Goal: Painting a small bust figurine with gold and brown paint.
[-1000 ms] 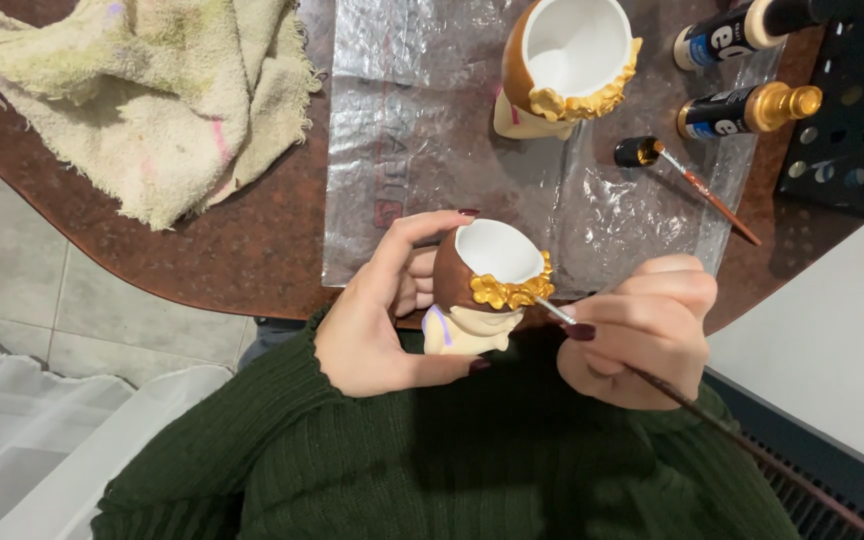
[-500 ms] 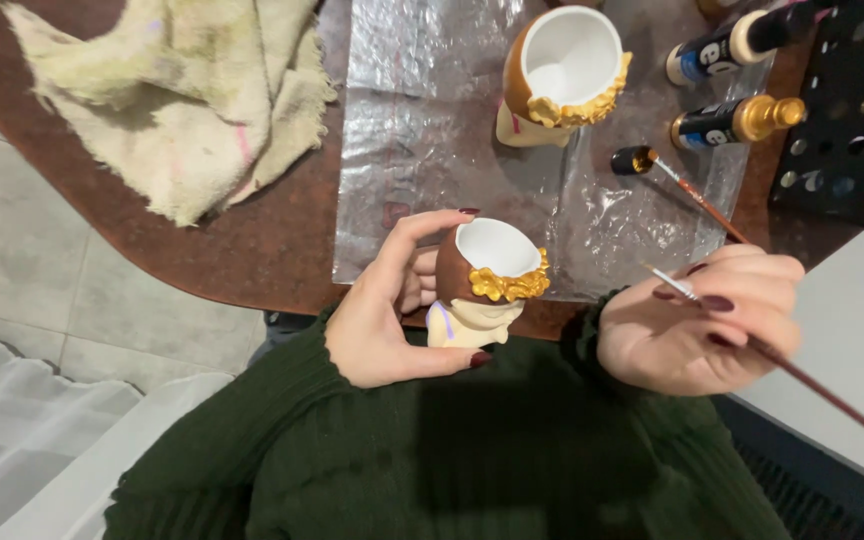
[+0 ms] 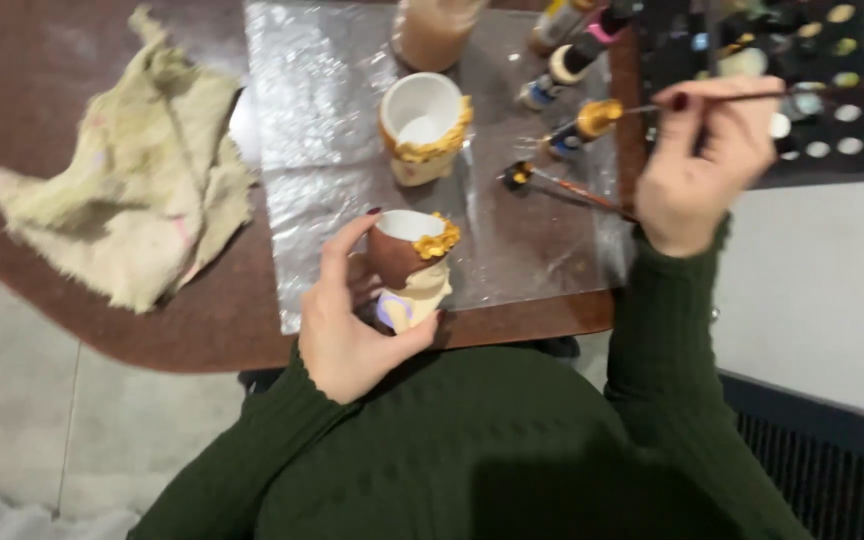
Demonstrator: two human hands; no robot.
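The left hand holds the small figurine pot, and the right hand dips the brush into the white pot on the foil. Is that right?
Not quite. In the head view the right hand holds the brush with its tip at a gold-capped paint bottle, not the white pot. The left hand does hold the figurine pot.

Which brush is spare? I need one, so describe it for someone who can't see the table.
On the brown table lies a silvery sheet. The spare brush lies flat on its right part, just below the paint bottles. Unlike the brush in the right hand, nobody holds it.
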